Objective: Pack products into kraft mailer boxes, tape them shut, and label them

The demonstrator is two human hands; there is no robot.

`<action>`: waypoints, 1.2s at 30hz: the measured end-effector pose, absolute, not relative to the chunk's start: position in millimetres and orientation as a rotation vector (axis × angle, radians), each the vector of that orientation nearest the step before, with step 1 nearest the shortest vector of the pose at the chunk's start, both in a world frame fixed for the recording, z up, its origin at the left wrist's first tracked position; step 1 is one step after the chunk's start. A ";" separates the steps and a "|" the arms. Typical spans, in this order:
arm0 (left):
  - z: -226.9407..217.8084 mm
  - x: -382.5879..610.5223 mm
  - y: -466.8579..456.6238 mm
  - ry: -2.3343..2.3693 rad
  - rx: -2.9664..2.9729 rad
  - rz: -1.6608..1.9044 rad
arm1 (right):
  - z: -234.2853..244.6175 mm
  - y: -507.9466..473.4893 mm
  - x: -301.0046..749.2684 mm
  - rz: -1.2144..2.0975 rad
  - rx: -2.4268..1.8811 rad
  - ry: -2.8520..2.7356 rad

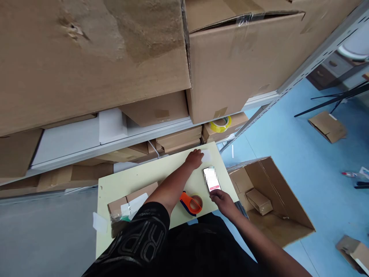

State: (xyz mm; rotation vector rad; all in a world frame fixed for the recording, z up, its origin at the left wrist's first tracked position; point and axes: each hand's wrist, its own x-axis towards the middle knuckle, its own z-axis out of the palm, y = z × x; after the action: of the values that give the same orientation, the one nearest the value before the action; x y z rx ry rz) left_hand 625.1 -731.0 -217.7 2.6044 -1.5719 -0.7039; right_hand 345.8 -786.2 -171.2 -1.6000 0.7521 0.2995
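My left hand (pixel 194 159) reaches to the far side of the pale yellow table (pixel 170 173), fingers closed at the left edge of a small white paper slip (pixel 206 155). My right hand (pixel 222 201) has its fingers closed on the lower end of a phone (pixel 211 179) with a lit, partly blurred screen. An orange and blue tape dispenser (pixel 191 204) with a tape roll lies between my forearms. Left of my left arm sits a taped cardboard box (pixel 144 191) with a white label, partly hidden by my sleeve.
An open carton (pixel 276 196) holding a small box (pixel 259 201) stands on the blue floor right of the table. Shelves with large cartons (pixel 239 65) rise ahead. A yellow tape roll (pixel 220 124) lies on boxes beneath. Flattened cardboard (pixel 327 126) lies farther right.
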 end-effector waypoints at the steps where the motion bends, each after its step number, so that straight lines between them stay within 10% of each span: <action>1: -217.0 625.7 -730.8 -1.578 2.601 -0.705 | -169.5 -786.3 345.0 0.303 -1.643 0.744; 21: -207.1 615.2 -719.2 -1.440 2.565 -0.734 | -187.2 -714.7 375.7 0.415 -2.616 -0.128; 36: -81.3 548.0 -521.9 -1.027 2.267 -0.524 | -216.2 -663.2 353.1 0.296 -2.806 -0.084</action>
State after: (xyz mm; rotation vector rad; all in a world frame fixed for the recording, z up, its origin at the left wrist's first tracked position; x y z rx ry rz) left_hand 548.0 -521.9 -81.3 2.2670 -1.0268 -0.5240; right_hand 353.1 -663.2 -216.2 -2.8065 -0.0838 0.2959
